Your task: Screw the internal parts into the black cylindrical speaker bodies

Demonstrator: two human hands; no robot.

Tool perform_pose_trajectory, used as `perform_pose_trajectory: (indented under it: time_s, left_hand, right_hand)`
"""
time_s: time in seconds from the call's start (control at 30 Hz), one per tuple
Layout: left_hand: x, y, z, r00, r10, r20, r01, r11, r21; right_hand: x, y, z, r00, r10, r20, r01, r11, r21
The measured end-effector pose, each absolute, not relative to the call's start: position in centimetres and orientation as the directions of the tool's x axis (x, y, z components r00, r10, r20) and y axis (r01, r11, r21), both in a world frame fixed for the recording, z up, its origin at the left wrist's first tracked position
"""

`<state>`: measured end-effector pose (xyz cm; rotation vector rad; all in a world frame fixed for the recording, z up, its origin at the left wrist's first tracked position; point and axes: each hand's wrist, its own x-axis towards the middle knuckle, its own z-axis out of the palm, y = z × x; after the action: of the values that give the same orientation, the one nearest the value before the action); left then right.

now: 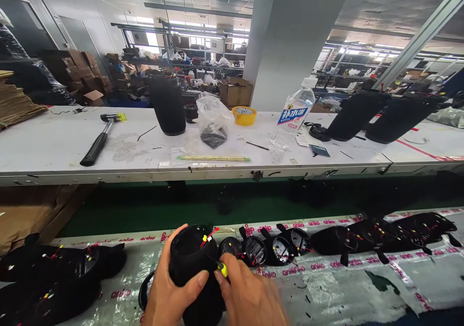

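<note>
A black cylindrical housing [197, 263] stands upright near the bottom centre, its open top showing red wires with yellow and white connectors [206, 239]. My left hand [174, 287] wraps round its left side, the thumb across the front. On the right, my right hand [246, 287] pinches a small tool with a yellow-green handle [222, 269], its thin dark end against the housing near the rim. The tool's tip is too small to make out.
Black housings [335, 241] and round black parts with wires [255, 249] line the taped surface to the right; more housings [54, 287] lie left. The white table [232, 142] behind holds a hammer [97, 147], a bottle [294, 116], yellow tape [244, 116] and upright cylinders [167, 106].
</note>
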<state>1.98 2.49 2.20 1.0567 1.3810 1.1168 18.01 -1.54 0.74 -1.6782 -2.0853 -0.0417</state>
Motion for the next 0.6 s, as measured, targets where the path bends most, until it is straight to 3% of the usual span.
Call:
perform_pose_trajectory:
  time_s: [0.17,0.4,0.5,0.6]
  left_hand:
    - [1.6,2.4,2.2,-0.13,0.984,-0.12,0.246,0.149,0.958]
    - [1.4,2.4,1.9,-0.158,0.98,-0.121,0.307,0.165,0.937]
    - [1.1,2.6,1.7,-0.145,0.983,-0.11,0.247,0.143,0.958]
    - [0.5,2.4,1.7,-0.045,0.976,-0.215,0.003,0.215,0.977]
  right_hand:
    - [18.5,-1.6,1.2,-0.25,0.914,0.318,0.949,0.296,-0.104]
    - [17.9,-1.4,0.7,-0.277,0.909,0.311,0.956,0.294,-0.009]
    - [17.6,-1.2,0.9,-0.26,0.923,0.283,0.954,0.291,-0.074]
    - [18.3,-1.5,1.4,-0.233,0.926,0.296,0.898,0.322,-0.299]
